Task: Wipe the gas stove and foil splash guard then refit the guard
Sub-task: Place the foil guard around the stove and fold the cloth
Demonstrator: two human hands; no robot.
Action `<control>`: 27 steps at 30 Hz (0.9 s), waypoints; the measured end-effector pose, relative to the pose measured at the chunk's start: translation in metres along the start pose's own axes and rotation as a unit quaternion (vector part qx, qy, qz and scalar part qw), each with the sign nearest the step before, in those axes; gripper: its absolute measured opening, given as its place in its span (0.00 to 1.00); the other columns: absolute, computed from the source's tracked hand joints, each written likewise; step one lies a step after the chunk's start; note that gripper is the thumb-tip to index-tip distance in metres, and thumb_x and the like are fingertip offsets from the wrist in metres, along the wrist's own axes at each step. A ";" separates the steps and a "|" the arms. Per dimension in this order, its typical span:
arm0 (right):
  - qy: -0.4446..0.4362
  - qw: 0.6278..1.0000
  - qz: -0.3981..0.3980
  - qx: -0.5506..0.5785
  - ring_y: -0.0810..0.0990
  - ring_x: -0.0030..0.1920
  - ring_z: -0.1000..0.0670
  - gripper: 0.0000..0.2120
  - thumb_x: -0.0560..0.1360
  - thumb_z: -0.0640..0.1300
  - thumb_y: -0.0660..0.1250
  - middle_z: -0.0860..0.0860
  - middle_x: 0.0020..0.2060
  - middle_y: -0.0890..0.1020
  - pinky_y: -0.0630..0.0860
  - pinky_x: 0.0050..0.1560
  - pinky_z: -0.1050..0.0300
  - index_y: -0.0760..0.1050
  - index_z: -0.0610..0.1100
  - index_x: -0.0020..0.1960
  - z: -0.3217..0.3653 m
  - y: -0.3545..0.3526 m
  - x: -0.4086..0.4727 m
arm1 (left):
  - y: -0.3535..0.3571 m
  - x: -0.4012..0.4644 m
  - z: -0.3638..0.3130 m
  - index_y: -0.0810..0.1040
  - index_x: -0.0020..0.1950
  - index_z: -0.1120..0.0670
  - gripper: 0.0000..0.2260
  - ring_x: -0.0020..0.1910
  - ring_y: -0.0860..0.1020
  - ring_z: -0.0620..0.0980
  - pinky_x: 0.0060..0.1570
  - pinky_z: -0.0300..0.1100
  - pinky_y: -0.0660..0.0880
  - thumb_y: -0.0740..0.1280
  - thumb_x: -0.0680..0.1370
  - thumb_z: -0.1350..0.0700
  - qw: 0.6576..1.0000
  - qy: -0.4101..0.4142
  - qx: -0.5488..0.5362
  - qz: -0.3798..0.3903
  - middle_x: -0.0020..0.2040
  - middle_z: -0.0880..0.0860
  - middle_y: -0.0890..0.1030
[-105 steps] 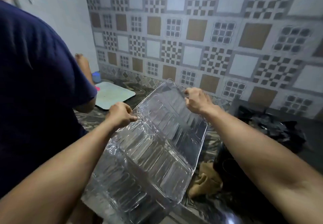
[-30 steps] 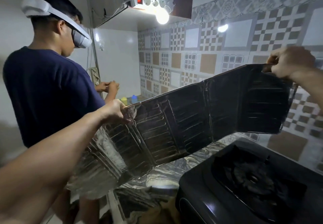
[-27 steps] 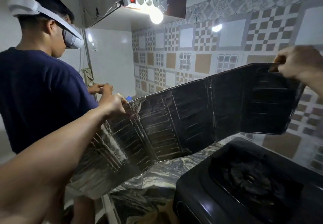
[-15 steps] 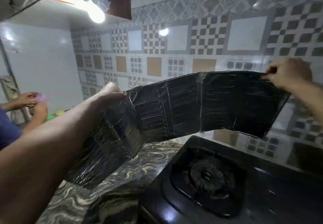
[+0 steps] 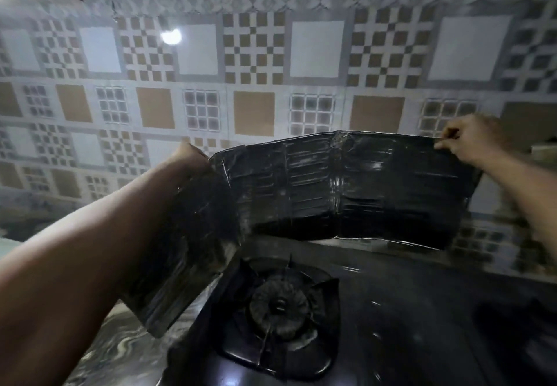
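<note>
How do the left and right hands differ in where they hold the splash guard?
The left hand holds the foil splash guard at its upper left corner, lower in the picture; the right hand pinches the upper right corner, higher up. The left end panel folds toward the camera beside the gas stove; the right end faces the wall. Both grip the top edge.

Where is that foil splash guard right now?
In the head view the foil splash guard is held up across the middle, left hand and right hand gripping its top corners, behind the gas stove by the tiled wall.
</note>
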State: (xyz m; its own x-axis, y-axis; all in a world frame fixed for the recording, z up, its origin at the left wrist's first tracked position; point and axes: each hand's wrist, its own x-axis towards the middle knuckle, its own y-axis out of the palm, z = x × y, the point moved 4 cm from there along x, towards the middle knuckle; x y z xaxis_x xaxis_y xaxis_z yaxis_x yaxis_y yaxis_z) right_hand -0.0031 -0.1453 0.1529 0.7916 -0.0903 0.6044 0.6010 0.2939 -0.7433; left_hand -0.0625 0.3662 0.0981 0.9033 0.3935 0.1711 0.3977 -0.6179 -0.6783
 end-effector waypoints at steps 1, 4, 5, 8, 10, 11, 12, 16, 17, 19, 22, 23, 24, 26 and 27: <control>-0.003 1.000 0.007 0.000 0.80 0.42 0.40 0.08 0.66 0.39 0.79 0.40 0.37 0.83 0.78 0.46 0.48 0.80 0.43 0.36 -0.005 -0.002 -0.003 | 0.010 0.006 -0.006 0.78 0.47 0.58 0.05 0.35 0.75 0.52 0.29 0.39 0.73 0.71 0.72 0.63 1.000 0.003 0.018 0.008 0.39 0.56 0.76; -0.001 1.000 0.012 0.003 0.78 0.43 0.42 0.05 0.69 0.35 0.76 0.39 0.40 0.83 0.74 0.47 0.49 0.82 0.34 0.42 -0.018 -0.009 -0.014 | 0.035 0.016 -0.021 0.73 0.35 0.60 0.09 0.32 0.72 0.51 0.33 0.42 0.70 0.67 0.75 0.61 0.997 0.002 0.080 0.007 0.37 0.57 0.73; 0.009 1.000 0.013 0.000 0.78 0.43 0.42 0.05 0.70 0.35 0.75 0.39 0.40 0.82 0.73 0.46 0.49 0.82 0.34 0.43 -0.024 -0.009 -0.016 | 0.042 0.020 -0.026 0.71 0.32 0.60 0.11 0.28 0.70 0.50 0.27 0.40 0.70 0.66 0.74 0.63 0.997 0.002 0.078 0.006 0.33 0.56 0.71; 0.039 0.999 0.018 -0.019 0.75 0.43 0.43 0.03 0.72 0.35 0.73 0.39 0.41 0.81 0.74 0.47 0.47 0.80 0.36 0.43 -0.045 -0.004 -0.021 | 0.065 0.034 -0.033 0.70 0.33 0.61 0.10 0.27 0.69 0.50 0.15 0.33 0.66 0.66 0.74 0.67 0.998 -0.018 0.000 0.053 0.34 0.58 0.70; 0.061 0.997 0.031 -0.045 0.74 0.42 0.43 0.05 0.72 0.36 0.73 0.42 0.39 0.79 0.74 0.47 0.47 0.78 0.41 0.40 -0.060 0.003 -0.022 | 0.072 0.035 -0.038 0.73 0.38 0.63 0.08 0.30 0.73 0.51 0.19 0.32 0.71 0.72 0.72 0.65 0.995 -0.026 -0.069 0.061 0.37 0.58 0.74; 0.065 0.995 0.041 -0.064 0.74 0.42 0.43 0.08 0.72 0.37 0.73 0.43 0.38 0.77 0.74 0.46 0.48 0.76 0.45 0.37 -0.065 0.006 -0.023 | 0.074 0.034 -0.040 0.76 0.42 0.64 0.10 0.33 0.77 0.53 0.26 0.36 0.77 0.76 0.70 0.62 0.994 -0.020 -0.082 0.070 0.38 0.58 0.77; 0.067 0.993 0.051 -0.078 0.74 0.41 0.43 0.11 0.72 0.38 0.73 0.43 0.38 0.77 0.75 0.45 0.49 0.74 0.48 0.35 -0.070 0.010 -0.023 | 0.075 0.036 -0.040 0.78 0.44 0.64 0.13 0.36 0.79 0.55 0.35 0.42 0.80 0.78 0.68 0.60 0.995 -0.010 -0.068 0.078 0.40 0.59 0.79; 0.080 0.985 0.085 -0.130 0.79 0.45 0.38 0.10 0.71 0.43 0.72 0.40 0.43 0.80 0.77 0.46 0.49 0.72 0.52 0.35 -0.080 0.020 -0.022 | 0.061 0.029 -0.029 0.79 0.40 0.64 0.07 0.41 0.77 0.56 0.40 0.45 0.74 0.73 0.71 0.61 0.989 0.013 0.105 0.100 0.44 0.61 0.79; 0.083 0.981 0.100 -0.143 0.78 0.44 0.38 0.09 0.70 0.43 0.71 0.41 0.43 0.80 0.78 0.47 0.49 0.73 0.51 0.36 -0.079 0.022 -0.022 | 0.056 0.028 -0.024 0.78 0.38 0.64 0.06 0.41 0.75 0.56 0.38 0.43 0.71 0.71 0.72 0.63 0.986 0.008 0.122 0.109 0.44 0.61 0.78; 0.064 0.976 0.137 -0.158 0.77 0.42 0.40 0.08 0.68 0.43 0.72 0.43 0.40 0.78 0.77 0.45 0.50 0.73 0.49 0.37 -0.069 0.030 -0.024 | 0.047 0.024 -0.015 0.80 0.42 0.67 0.04 0.41 0.74 0.55 0.37 0.42 0.70 0.68 0.73 0.65 0.981 0.003 0.151 0.124 0.44 0.61 0.77; 0.015 0.975 0.133 -0.178 0.79 0.46 0.40 0.09 0.66 0.43 0.73 0.41 0.45 0.80 0.74 0.44 0.52 0.76 0.49 0.44 -0.035 0.040 -0.025 | 0.037 0.019 -0.010 0.82 0.49 0.66 0.09 0.40 0.76 0.56 0.40 0.45 0.74 0.71 0.72 0.62 0.982 0.009 0.166 0.088 0.44 0.62 0.81; -0.002 0.975 0.126 -0.183 0.79 0.47 0.39 0.11 0.66 0.44 0.73 0.41 0.46 0.81 0.74 0.44 0.52 0.77 0.49 0.47 -0.020 0.044 -0.025 | 0.035 0.018 -0.011 0.82 0.47 0.66 0.09 0.38 0.77 0.56 0.38 0.45 0.74 0.73 0.70 0.62 0.983 0.013 0.166 0.072 0.43 0.62 0.82; -0.019 0.976 0.124 -0.178 0.80 0.47 0.40 0.11 0.66 0.44 0.73 0.42 0.46 0.81 0.75 0.44 0.53 0.78 0.49 0.48 -0.005 0.047 -0.025 | 0.035 0.016 -0.012 0.82 0.46 0.66 0.09 0.36 0.77 0.56 0.36 0.45 0.74 0.74 0.69 0.62 0.986 0.018 0.158 0.057 0.42 0.63 0.82; -0.051 0.979 0.142 -0.137 0.80 0.46 0.42 0.12 0.67 0.42 0.73 0.45 0.45 0.82 0.78 0.47 0.51 0.79 0.50 0.49 0.021 0.056 -0.022 | 0.038 0.012 -0.014 0.82 0.43 0.67 0.09 0.34 0.76 0.56 0.32 0.44 0.72 0.75 0.67 0.63 0.990 0.008 0.126 0.058 0.40 0.62 0.81; -0.062 0.980 0.155 -0.107 0.80 0.45 0.44 0.12 0.67 0.41 0.74 0.47 0.44 0.83 0.79 0.49 0.51 0.79 0.51 0.49 0.032 0.061 -0.022 | 0.040 0.011 -0.015 0.81 0.43 0.67 0.09 0.34 0.76 0.55 0.30 0.43 0.71 0.74 0.67 0.63 0.993 -0.002 0.106 0.061 0.39 0.62 0.79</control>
State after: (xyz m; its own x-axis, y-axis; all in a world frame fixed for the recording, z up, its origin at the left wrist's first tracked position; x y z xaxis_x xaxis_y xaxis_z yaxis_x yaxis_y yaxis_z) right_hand 0.0128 -0.0950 0.1039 0.9280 0.0928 0.3608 0.3541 0.0812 -0.9317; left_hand -0.0341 0.3350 0.0836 0.9420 0.3268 0.0766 0.2424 -0.5044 -0.8287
